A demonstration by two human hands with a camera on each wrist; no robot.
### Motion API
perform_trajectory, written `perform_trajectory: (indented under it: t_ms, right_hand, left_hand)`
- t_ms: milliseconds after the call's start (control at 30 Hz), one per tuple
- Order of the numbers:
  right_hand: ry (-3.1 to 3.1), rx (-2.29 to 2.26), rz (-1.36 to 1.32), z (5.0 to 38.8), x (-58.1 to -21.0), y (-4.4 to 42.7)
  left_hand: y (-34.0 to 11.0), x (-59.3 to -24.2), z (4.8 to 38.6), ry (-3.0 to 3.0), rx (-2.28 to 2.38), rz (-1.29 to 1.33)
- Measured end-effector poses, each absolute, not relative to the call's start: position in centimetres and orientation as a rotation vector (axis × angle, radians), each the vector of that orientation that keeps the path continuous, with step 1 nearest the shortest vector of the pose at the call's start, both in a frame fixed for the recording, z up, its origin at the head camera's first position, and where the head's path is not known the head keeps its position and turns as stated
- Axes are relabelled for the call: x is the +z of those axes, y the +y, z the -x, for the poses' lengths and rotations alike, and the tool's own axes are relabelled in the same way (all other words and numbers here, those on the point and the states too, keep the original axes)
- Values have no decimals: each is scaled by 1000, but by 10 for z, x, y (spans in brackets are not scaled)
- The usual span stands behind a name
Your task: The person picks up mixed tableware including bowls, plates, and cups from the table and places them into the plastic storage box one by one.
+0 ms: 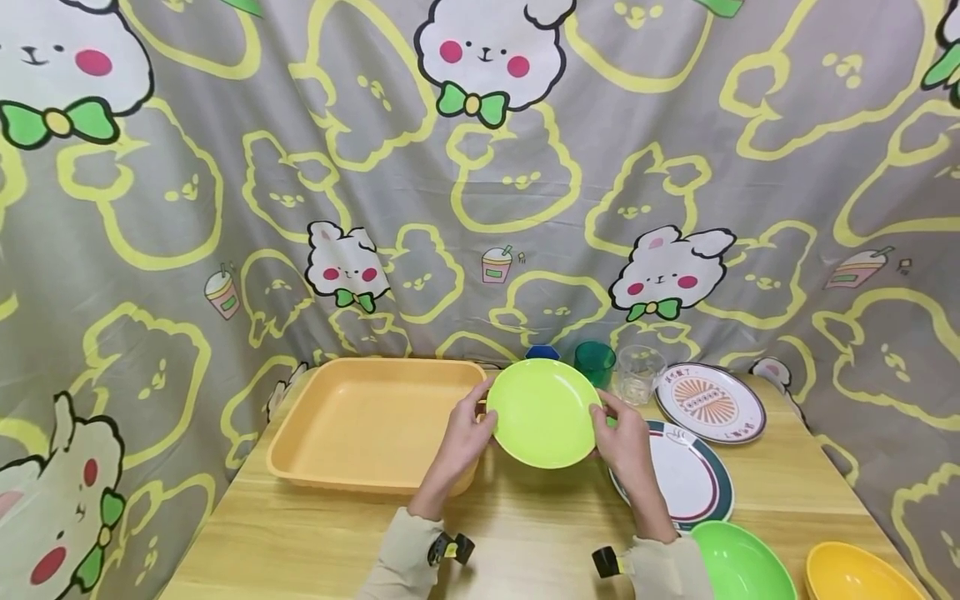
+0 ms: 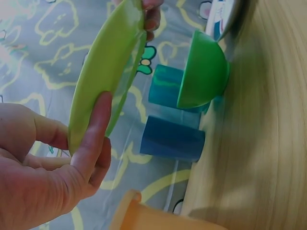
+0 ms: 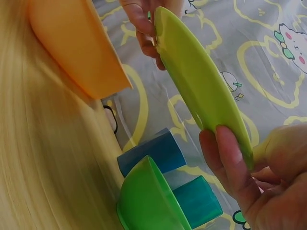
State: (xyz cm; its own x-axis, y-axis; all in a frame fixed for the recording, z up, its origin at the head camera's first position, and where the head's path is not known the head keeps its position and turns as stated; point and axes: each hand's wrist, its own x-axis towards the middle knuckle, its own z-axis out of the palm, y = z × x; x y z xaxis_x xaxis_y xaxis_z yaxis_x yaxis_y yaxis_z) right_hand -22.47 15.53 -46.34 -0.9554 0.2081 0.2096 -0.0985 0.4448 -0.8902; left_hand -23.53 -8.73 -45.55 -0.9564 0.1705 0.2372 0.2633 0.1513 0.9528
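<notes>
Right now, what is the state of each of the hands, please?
Left hand: holding one edge of the lime-green plate.
Right hand: holding its opposite edge.

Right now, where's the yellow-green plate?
In the head view, the yellow-green plate is right of the orange tray, held between the left hand and the right hand.

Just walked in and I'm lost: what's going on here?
Someone's left hand and right hand grip opposite sides of a lime plate, holding it above the table. An orange tub stands to its left. The wrist views show a green bowl beside a blue cup and teal cup. A yellow bowl sits at near right.
</notes>
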Motion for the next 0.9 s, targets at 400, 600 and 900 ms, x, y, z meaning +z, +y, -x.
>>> perform_trajectory:
  t_ms: [400, 600, 900]
  right_hand:
    - [-2432, 1639, 43, 224, -461, 156]
    - [-2471, 1778, 16, 224, -458, 163]
    - [-2516, 1796, -61, 223, -446, 175]
  left_hand:
    - [-87, -418, 214, -2344, -1941, 384]
    - [-95, -433, 223, -2370, -1979, 364]
    - [-113, -461, 235, -2336, -1994, 298]
